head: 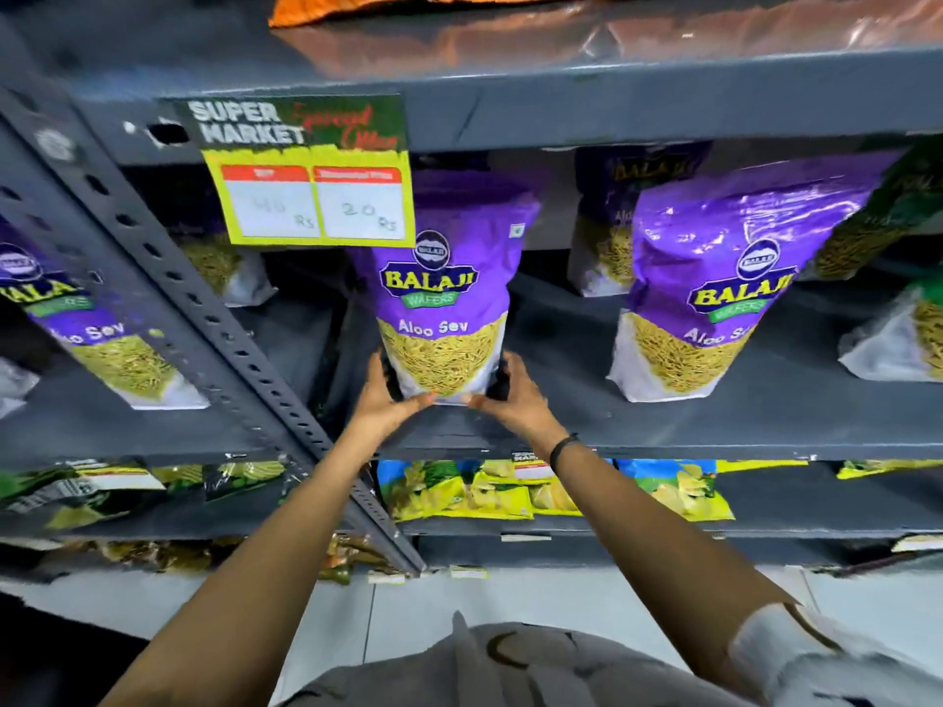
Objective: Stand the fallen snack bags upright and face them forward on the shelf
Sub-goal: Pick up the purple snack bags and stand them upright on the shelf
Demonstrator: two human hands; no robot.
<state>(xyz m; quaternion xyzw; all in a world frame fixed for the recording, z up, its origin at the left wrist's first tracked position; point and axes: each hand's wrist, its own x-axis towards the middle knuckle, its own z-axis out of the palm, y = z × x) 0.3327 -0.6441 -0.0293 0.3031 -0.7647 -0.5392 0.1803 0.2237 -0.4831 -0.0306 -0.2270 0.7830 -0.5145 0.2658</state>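
Glossy plastic snack bag (443, 278) — matt, seemingly painted metal shelf (714, 426).

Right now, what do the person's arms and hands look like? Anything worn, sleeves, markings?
Both hands are bare: no gloves and no rings that I can make out. The left hand has nothing on its wrist. The right hand has a thin dark band around the wrist. Both forearms are bare. A light sleeve, pushed up, shows on the right arm only, near the picture's bottom edge.
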